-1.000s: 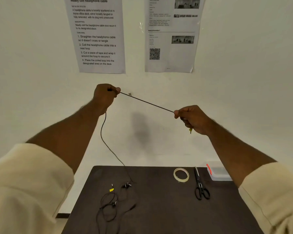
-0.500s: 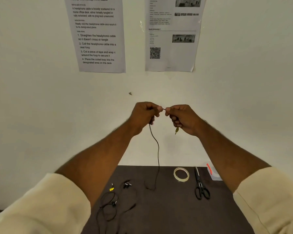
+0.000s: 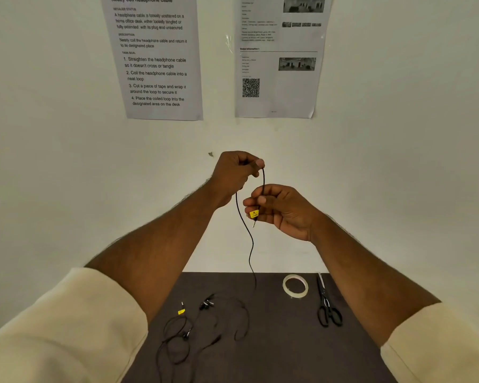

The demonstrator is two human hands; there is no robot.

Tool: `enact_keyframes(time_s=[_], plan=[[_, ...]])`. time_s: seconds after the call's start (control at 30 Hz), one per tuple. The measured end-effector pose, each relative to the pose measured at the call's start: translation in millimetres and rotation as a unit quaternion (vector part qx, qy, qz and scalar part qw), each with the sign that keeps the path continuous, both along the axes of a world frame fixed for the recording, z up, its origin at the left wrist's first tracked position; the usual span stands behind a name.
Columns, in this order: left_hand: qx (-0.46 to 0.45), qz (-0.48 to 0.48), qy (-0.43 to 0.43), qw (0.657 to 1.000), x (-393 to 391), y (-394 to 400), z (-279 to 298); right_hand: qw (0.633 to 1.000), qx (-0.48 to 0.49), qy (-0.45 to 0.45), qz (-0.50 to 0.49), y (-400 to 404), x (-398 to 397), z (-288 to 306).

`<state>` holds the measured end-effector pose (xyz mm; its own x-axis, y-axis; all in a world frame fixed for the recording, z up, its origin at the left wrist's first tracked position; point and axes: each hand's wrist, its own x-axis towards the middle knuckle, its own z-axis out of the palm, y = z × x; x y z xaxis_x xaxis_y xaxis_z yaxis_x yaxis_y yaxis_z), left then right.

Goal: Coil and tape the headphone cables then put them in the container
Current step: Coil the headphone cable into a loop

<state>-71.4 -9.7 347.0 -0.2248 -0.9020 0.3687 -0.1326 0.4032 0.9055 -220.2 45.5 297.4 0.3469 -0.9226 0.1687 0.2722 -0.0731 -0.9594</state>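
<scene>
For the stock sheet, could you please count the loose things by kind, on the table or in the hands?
Headphone cables: 2, one held by the left hand and right hand at, one lying on the table at
Tape rolls: 1
Scissors: 1
Total: 4

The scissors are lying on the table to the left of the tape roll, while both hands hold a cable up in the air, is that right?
Not quite. The head view shows the scissors lying to the right of the tape roll, not the left. The rest holds: they are on the table, and the left hand and right hand hold a cable up.
</scene>
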Motion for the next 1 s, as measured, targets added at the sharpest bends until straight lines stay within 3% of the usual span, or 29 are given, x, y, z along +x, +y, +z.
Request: enact_keyframes(time_s=[0.27, 0.5, 0.57, 0.63, 0.7, 0.83, 1.0], plan=[[0.033, -0.01, 0.02, 0.999, 4, 1, -8, 1.0, -0.019, -0.016, -0.007, 10, 14, 12], [0.145, -0.048, 0.083, 0.985, -2, 21, -43, 0.982, -0.059, -0.164, -0.074, 1, 17, 26], [0.134, -0.05, 0.051, 0.988, -2, 28, -50, 0.979, -0.064, -0.164, -0.1, -1, 15, 25], [0.086, -0.044, -0.044, 0.994, 2, 34, -56, 0.976, -0.069, -0.159, -0.134, -5, 11, 22], [0.051, -0.043, -0.126, 0.99, 8, 37, -63, 0.975, -0.086, -0.123, -0.163, -9, 3, 18], [0.015, -0.01, -0.219, 0.976, 24, 36, -62, 0.968, -0.139, 0.056, -0.203, -14, -12, 13], [-0.017, -0.025, -0.314, 0.949, 35, 40, -37, 0.954, -0.144, 0.194, -0.176, -21, -24, 1]])
